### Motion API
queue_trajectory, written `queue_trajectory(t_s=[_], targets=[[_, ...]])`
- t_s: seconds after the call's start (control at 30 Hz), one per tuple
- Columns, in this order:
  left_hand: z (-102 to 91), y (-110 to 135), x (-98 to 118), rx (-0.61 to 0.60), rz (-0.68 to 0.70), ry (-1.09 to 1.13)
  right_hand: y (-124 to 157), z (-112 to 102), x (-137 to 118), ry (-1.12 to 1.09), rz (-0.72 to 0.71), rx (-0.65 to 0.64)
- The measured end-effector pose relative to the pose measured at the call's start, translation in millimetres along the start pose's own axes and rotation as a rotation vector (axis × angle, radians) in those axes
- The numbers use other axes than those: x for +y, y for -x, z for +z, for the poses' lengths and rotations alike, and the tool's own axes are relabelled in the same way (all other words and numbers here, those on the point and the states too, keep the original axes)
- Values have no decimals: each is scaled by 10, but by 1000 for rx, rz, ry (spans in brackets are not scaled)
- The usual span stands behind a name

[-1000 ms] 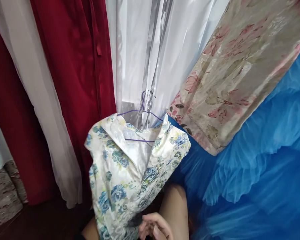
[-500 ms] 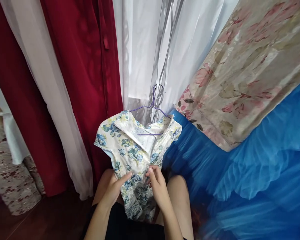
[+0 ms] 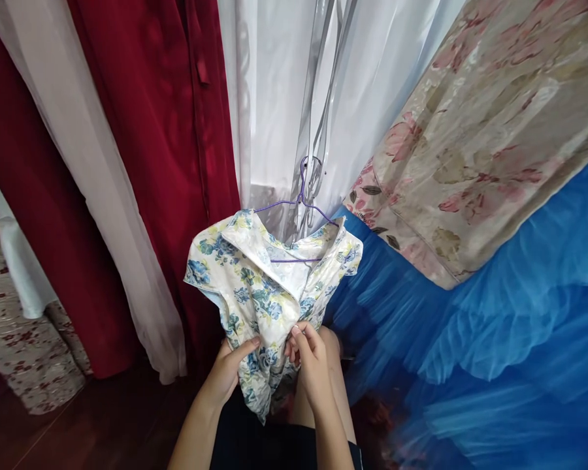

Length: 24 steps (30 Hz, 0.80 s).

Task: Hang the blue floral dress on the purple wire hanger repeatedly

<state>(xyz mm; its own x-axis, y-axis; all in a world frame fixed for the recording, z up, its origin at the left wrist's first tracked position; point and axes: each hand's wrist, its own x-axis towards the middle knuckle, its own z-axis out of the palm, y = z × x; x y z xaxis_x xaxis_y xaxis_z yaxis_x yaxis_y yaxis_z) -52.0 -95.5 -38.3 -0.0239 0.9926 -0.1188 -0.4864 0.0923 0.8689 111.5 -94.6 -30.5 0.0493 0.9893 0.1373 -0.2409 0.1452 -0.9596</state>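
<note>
A white short-sleeved garment with blue and yellow flowers [image 3: 245, 287], perhaps a dress or blouse, hangs on a thin purple hanger [image 3: 301, 196] whose hook is at the ribbons behind it. My left hand [image 3: 229, 369] grips the garment's left side at the waist, thumb on the front and fingers behind the cloth. With thumb and fingertips, my right hand [image 3: 308, 346] pinches the front edge below the crossed neckline. The lower part bunches and hangs down over my lap.
Dark red curtains [image 3: 157, 98] and a pale one hang on the left. White drapery with silver ribbons [image 3: 318, 85] is behind the hanger. On the right hang a floral cloth [image 3: 470, 156] and blue tulle [image 3: 500, 326]. Wrapped floral rolls [image 3: 24, 352] stand at far left.
The garment's lower end has swung left and narrowed, and its upper part has risen slightly. Both hands keep their hold. My legs have shifted, and the view has moved a little.
</note>
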Motion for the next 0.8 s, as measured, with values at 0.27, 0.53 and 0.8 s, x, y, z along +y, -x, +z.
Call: queue_trajectory(t_s=[0.27,0.53,0.8], targets=[[91,-116,6,86,68,-76,115,-184,-106,-31,35,225],[172,12,-12,458,885,-521,268,-158,-240,27,134,103],[488,148,-226,-133,463,-696,213,-17,-390,118,137,-63]])
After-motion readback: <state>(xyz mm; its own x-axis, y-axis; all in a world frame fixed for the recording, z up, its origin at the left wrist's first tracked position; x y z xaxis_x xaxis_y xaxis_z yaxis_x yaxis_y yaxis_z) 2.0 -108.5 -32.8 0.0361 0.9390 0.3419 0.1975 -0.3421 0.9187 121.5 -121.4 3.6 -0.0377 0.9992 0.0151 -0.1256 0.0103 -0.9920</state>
